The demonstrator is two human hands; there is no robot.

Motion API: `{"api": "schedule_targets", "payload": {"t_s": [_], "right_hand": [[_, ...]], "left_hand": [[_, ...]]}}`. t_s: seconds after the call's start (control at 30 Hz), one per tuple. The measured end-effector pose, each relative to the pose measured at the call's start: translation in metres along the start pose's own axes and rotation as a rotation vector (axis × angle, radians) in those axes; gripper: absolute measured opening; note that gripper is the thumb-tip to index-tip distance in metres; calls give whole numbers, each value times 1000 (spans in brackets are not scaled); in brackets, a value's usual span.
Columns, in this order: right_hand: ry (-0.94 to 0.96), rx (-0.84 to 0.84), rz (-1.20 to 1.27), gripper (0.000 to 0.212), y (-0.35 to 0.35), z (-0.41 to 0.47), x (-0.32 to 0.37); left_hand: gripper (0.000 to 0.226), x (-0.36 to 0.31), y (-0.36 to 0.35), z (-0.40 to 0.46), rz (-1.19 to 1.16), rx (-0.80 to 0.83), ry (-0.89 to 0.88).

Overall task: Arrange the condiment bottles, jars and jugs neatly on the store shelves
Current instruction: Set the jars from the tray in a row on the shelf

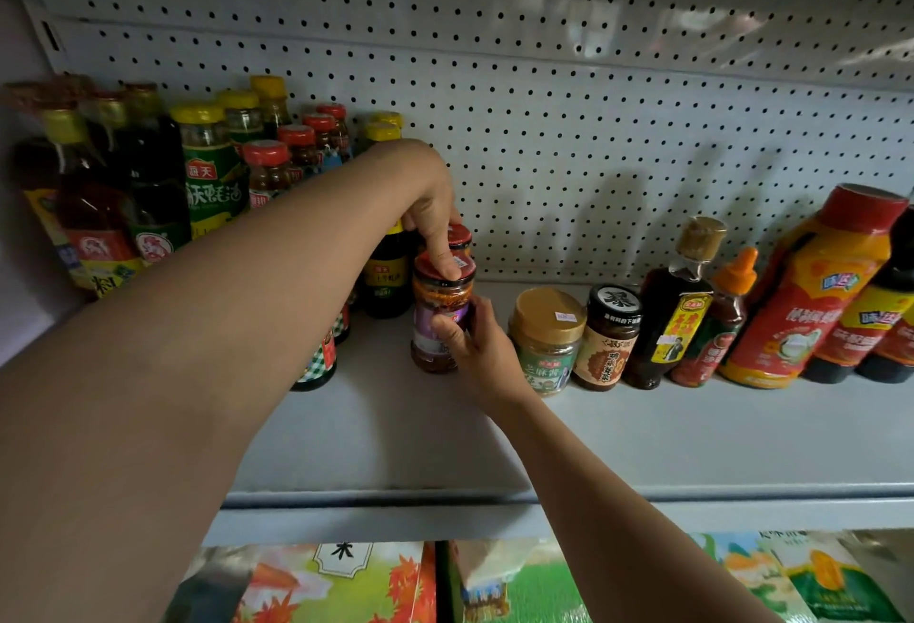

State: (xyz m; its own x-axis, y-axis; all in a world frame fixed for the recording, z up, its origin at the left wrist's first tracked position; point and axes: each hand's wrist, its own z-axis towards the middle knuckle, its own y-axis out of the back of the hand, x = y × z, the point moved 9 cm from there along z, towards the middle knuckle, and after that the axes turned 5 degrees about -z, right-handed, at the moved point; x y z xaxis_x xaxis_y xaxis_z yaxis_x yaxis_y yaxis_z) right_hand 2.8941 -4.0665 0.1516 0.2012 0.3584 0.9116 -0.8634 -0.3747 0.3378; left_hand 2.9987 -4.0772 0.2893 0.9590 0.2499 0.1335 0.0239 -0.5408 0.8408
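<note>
A chili sauce jar (440, 321) with a red lid and purple label stands on the white shelf (643, 429) near its middle. My left hand (430, 212) reaches over from the left and pinches the lid from above. My right hand (475, 350) grips the jar's lower body from the right. A second red-lidded jar (461, 236) stands right behind it, partly hidden by my fingers. To the right stand a tan-lidded sesame paste jar (544, 340) and a black-lidded jar (611, 335).
Tall dark sauce bottles (148, 187) with yellow and red caps crowd the shelf's left end. On the right stand a brown oil bottle (672, 306), an orange-capped squeeze bottle (717, 325) and large red jugs (811, 286). Pegboard backs the shelf. Colourful packages (346, 583) fill the shelf below.
</note>
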Motion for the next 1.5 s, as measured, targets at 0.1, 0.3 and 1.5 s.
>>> {"api": "schedule_targets", "payload": {"t_s": [0.1, 0.3, 1.5], "right_hand": [[-8, 5, 15, 64, -2, 3, -2], [0, 20, 3, 63, -5, 11, -4], [-171, -73, -143, 50, -9, -2, 16]], "left_hand": [[129, 2, 0, 5, -37, 7, -9], [137, 5, 2, 13, -98, 31, -5], [88, 17, 0, -13, -404, -517, -127]]}}
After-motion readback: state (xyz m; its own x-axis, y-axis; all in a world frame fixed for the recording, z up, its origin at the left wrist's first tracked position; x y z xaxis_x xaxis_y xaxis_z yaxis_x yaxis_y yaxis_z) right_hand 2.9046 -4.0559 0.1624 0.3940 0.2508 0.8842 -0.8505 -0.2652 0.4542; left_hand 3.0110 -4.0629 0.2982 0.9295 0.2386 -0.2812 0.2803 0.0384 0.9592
